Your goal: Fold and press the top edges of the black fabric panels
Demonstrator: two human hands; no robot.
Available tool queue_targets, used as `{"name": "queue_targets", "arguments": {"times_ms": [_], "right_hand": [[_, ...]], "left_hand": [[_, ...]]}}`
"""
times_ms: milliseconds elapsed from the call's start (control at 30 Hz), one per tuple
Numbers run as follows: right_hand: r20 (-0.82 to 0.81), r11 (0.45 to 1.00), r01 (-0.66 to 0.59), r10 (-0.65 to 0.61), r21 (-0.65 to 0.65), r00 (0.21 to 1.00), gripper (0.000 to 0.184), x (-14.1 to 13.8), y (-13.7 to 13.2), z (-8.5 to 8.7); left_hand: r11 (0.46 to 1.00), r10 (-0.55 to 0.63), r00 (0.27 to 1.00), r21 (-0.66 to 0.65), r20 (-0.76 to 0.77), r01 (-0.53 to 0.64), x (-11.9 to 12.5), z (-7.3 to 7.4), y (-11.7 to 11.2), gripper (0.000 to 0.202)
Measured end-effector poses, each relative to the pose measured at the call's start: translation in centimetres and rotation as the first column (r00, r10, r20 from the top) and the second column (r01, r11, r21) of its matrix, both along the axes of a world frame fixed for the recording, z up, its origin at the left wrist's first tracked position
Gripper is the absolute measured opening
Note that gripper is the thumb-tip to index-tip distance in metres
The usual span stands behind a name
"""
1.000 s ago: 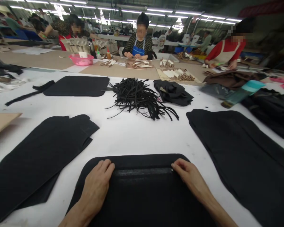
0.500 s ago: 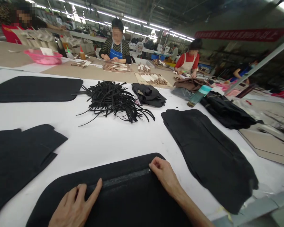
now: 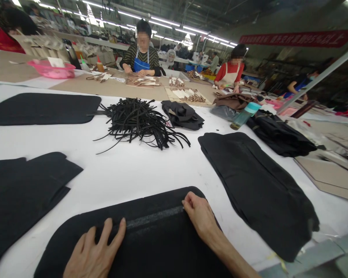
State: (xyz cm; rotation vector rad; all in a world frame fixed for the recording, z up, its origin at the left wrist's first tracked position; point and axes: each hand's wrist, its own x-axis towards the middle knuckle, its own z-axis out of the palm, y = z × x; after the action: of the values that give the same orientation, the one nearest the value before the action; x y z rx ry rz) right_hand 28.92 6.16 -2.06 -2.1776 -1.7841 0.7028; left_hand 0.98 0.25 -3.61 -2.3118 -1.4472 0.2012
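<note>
A black panel with rounded corners (image 3: 159, 247) lies in front of me on the white tabletop. Across it runs a narrow greyish strip (image 3: 153, 217), shinier than the material around it. My left hand (image 3: 97, 251) rests on the panel with its fingers spread, the index fingertip at the strip's left end. At the strip's right end, my right hand (image 3: 198, 212) has thumb and fingertips pinched together against the panel. Whatever sits in that pinch is hidden by the fingers.
Black panels lie stacked at right (image 3: 258, 189), with more black pieces (image 3: 23, 189) at left. Beyond are a pile of black strips (image 3: 139, 121), folded black material (image 3: 184, 115) and a teal-capped bottle (image 3: 245, 116). Co-workers (image 3: 142, 54) sit across the table.
My left hand's fingers have shifted slightly, the middle finger now stretched out farther beside the index. My right hand stays pinched in nearly the same spot.
</note>
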Motion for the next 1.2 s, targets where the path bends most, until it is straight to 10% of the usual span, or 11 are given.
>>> {"name": "queue_targets", "arguments": {"times_ms": [300, 600, 1067, 1200], "right_hand": [[0.431, 0.960, -0.262, 0.197, 0.096, 0.880, 0.012, -0.4, -0.7, 0.5], [0.442, 0.633, -0.739, 0.608, 0.232, 0.659, 0.040, -6.3, -2.3, -0.4], [0.523, 0.630, -0.731, 0.544, 0.262, 0.657, 0.046, -4.8, -2.9, -1.5], [0.581, 0.552, -0.762, 0.513, 0.340, 0.631, 0.050, -2.8, -3.0, -2.0]], "left_hand": [[0.991, 0.058, 0.964, -0.129, 0.261, -0.025, 0.9, 0.2, 0.4, 0.049], [0.951, -0.010, 0.976, -0.299, 0.219, 0.077, 3.6, 0.6, 1.6, 0.063], [0.976, 0.016, 0.974, -0.215, 0.227, 0.034, 5.4, 0.5, 1.5, 0.062], [0.969, 0.023, 0.966, -0.243, 0.257, 0.041, 5.8, 0.6, 1.5, 0.052]]}}
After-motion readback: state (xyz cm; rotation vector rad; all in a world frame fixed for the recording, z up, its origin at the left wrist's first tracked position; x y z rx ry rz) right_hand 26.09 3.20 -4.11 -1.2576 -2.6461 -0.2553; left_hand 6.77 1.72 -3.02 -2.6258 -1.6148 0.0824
